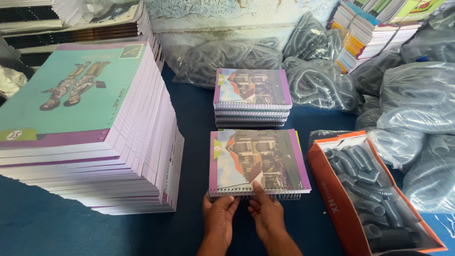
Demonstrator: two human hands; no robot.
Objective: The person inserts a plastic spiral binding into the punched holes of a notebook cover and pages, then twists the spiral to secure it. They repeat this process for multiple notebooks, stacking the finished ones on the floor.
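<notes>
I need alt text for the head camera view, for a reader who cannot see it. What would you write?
Two bare hands, left hand and right hand, touch the wire spiral edge of a notebook lying on a blue table. Behind it sits a short pile of bound notebooks, a tall stack of unbound pads stands left, and an orange box of grey spirals lies right.

Both hands are seen low in the view, side by side and nearly touching, palms turned down. The left hand (219, 215) is spread with fingers curled forward; the right hand (267, 211) has its forefinger stretched ahead.
</notes>
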